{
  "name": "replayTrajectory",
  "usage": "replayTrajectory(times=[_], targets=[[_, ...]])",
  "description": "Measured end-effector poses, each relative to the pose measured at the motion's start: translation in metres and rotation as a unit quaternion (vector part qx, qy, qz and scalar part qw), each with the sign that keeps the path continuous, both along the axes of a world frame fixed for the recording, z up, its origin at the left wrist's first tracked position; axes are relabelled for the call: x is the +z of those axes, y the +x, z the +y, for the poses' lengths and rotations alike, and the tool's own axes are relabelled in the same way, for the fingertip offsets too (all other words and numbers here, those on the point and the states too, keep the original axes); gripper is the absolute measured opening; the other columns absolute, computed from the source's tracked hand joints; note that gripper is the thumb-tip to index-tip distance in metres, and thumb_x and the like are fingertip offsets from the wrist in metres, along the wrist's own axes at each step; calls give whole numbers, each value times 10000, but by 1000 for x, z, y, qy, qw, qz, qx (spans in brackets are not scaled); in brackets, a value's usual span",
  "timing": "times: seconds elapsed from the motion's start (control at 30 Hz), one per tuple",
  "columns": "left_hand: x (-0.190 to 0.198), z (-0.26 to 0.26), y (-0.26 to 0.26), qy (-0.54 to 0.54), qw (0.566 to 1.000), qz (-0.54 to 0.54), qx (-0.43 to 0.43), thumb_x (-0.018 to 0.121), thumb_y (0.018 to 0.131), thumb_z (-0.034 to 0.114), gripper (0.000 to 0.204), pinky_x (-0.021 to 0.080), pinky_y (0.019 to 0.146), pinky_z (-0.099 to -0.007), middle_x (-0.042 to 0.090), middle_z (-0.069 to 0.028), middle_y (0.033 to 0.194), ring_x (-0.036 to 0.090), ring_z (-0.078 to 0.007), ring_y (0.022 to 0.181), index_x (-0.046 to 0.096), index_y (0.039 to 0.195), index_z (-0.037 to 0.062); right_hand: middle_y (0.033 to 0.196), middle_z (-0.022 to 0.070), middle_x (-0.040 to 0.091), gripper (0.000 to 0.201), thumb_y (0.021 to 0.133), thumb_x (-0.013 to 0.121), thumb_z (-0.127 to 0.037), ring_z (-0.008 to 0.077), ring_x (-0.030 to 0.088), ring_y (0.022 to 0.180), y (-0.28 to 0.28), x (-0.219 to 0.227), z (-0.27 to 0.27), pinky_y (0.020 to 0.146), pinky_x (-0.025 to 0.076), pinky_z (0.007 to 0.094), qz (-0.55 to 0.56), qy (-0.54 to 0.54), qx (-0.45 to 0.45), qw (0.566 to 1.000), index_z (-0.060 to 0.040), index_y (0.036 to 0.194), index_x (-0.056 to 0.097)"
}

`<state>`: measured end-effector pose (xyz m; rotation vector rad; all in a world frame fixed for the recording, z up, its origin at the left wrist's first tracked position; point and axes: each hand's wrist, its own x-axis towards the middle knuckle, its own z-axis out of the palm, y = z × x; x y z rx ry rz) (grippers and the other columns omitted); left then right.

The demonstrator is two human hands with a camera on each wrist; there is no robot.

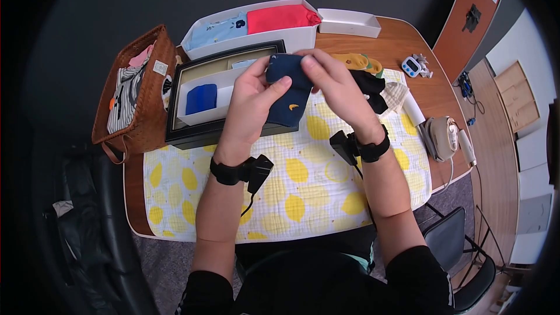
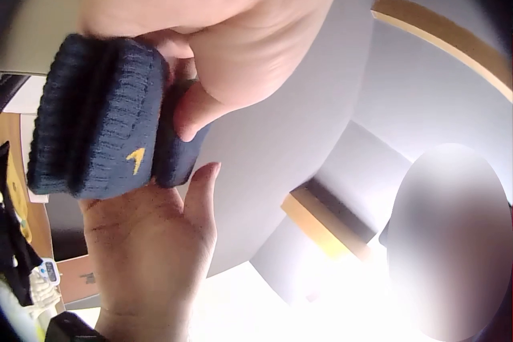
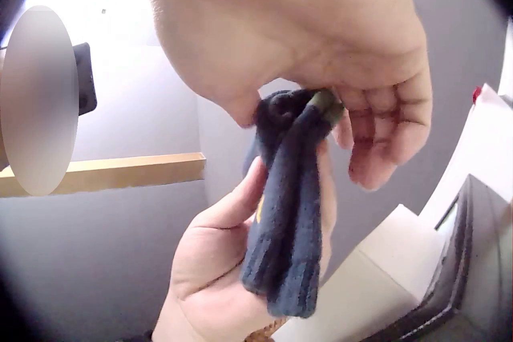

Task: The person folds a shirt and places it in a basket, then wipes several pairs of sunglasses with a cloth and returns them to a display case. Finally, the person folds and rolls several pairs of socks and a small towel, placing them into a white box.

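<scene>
Navy socks with a small yellow moon hang folded together between my two hands, over the table. My left hand grips them from the left, thumb on the near face and fingers behind. At their upper right end, my right hand pinches the fold between thumb and fingers. The ribbed cuffs show in the right wrist view, lying side by side at the far end from the right hand. A yellow mark shows on the knit in the left wrist view.
A black-framed case holds a white box with a folded blue cloth. Behind stand a white bin of clothes and a small white tray. Wicker basket left; yellow socks, black socks, timer right.
</scene>
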<state>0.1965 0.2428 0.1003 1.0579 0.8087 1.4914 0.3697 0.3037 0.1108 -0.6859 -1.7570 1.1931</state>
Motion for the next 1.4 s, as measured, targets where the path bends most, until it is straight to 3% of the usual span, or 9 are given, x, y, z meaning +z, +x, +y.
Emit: replayTrajectory(times=[0.1,0.33,0.5,0.63,0.7,0.73,1.03,1.13,1.4], targets=[[-4,3,4,11,1000,23,14,663,960,64,349,572,851,-270,692,-66,1073,681,-118,953,573,1282,-33,993,101,686,309,1005,658,-217,126,656,895,-3,-4,2,784,547,273,-26,-26,30,999,35,1171,595],[-6,4,-4,-24,999,-7,-32,583,1051,284,365,575,781,-235,697,-61,1055,684,-89,886,617,1236,-29,944,99,697,276,991,667,-168,110,661,846,-2,-14,7,750,556,285,-9,27,-15,999,37,1164,603],[-11,6,-11,-27,997,69,-23,541,1072,305,368,559,775,-224,708,-56,1026,682,-84,864,639,1200,-26,878,153,713,263,981,660,-159,210,704,739,-3,-15,5,709,561,311,-55,81,-36,995,22,1167,614],[-13,8,-9,-18,995,99,0,503,1089,320,379,548,753,-215,715,-45,981,680,-79,846,653,1167,-19,992,103,692,246,1021,615,-121,107,665,909,-3,-1,-5,804,558,267,-137,80,-44,986,38,1208,592],[-14,9,-5,-23,994,102,22,498,1090,329,387,547,726,-210,715,-46,968,675,-73,811,656,1157,-17,876,202,708,287,976,657,-192,351,716,775,-7,0,-9,728,566,369,-153,164,-101,969,15,1170,613],[-15,9,-4,-28,993,105,43,493,1091,339,395,545,700,-206,714,-46,955,669,-67,776,658,1146,-16,876,202,708,287,976,657,-192,351,716,775,-7,1,-11,728,566,369,-152,164,-101,969,15,1170,613],[-15,7,-3,-11,995,84,51,522,1078,355,434,567,719,-221,719,-66,928,684,-90,796,675,1119,-49,954,96,683,391,832,833,-112,140,663,883,-2,-1,-2,767,565,291,-23,-12,25,999,22,1116,600],[-15,6,-2,-10,998,52,-45,530,1076,312,386,575,791,-249,717,-83,1022,701,-112,883,647,1170,-44,941,78,681,382,810,850,-95,125,663,877,-1,1,-2,775,562,278,38,-10,-30,999,9,1084,604],[-14,5,2,-64,994,9,-93,584,1042,174,315,572,874,-289,704,-114,1128,694,-150,995,610,1224,-81,933,59,675,384,801,842,-64,110,657,860,-2,-6,5,748,562,267,64,49,-123,989,-5,1076,581]])
